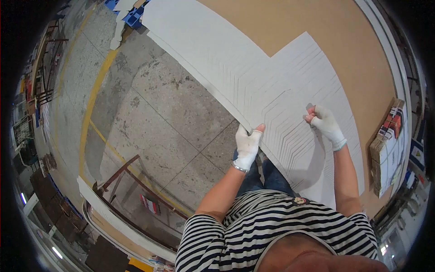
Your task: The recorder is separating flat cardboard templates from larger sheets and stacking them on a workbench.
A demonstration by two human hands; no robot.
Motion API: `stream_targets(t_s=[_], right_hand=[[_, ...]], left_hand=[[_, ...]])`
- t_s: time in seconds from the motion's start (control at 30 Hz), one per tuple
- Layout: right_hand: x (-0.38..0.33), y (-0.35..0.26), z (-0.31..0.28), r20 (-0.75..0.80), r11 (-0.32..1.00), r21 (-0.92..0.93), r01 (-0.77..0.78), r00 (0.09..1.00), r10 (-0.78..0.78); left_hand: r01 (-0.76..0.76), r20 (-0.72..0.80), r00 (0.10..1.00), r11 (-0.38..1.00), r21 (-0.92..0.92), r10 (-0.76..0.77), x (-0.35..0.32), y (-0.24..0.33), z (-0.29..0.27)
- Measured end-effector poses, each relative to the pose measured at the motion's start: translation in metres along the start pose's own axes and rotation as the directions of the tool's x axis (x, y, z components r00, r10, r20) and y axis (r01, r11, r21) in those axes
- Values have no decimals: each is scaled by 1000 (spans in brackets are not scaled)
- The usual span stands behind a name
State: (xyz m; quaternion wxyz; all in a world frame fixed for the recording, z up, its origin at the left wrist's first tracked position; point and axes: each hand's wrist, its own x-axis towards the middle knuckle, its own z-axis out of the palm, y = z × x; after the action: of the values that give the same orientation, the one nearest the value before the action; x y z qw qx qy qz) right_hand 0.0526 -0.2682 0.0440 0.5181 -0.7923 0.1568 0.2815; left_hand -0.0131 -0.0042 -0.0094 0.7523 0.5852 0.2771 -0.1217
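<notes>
White cut sheets (204,54), looking like thin card, lie fanned in overlapping layers with stepped edges. My left hand (248,146), in a white fingerless glove, grips the near-left edge of these sheets. Its thumb rests on top, and the other fingers are partly hidden at the edge. Above the sheets to the right is my right hand (327,126), gloved the same way. Its bare fingertips are pinched together and cast a shadow on the white surface. Whatever they hold, if anything, is too small to make out.
The sheets rest on a brown board-topped table (253,18) with a pale rim. A bundle of printed flat pieces (389,147) stands at its right side. Left lie the concrete floor (167,113), a yellow line (93,99) and a rusty metal frame (149,186). Blue pallets (133,18) stand far off.
</notes>
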Motion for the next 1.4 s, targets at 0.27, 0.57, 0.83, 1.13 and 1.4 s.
stream_targets(t_s=[0.27,0.57,0.83,1.13,1.4], right_hand=[[-2,7,0,-2,999,-44,-1,1000,1],[-11,3,-3,-19,999,-30,-26,1000,25],[-13,7,-6,-15,998,-50,-45,999,44],[-20,11,-9,-38,998,-26,-54,998,53],[-20,17,-10,-20,997,-40,-67,998,66]], left_hand=[[50,-43,998,999,-5,-50,1,-1,5],[82,45,995,996,24,-84,-1,-7,-1],[107,-11,994,994,-4,-107,-3,-4,7],[1,46,999,1000,2,-1,-4,-12,5],[53,40,998,999,-2,-53,-6,-8,7]])
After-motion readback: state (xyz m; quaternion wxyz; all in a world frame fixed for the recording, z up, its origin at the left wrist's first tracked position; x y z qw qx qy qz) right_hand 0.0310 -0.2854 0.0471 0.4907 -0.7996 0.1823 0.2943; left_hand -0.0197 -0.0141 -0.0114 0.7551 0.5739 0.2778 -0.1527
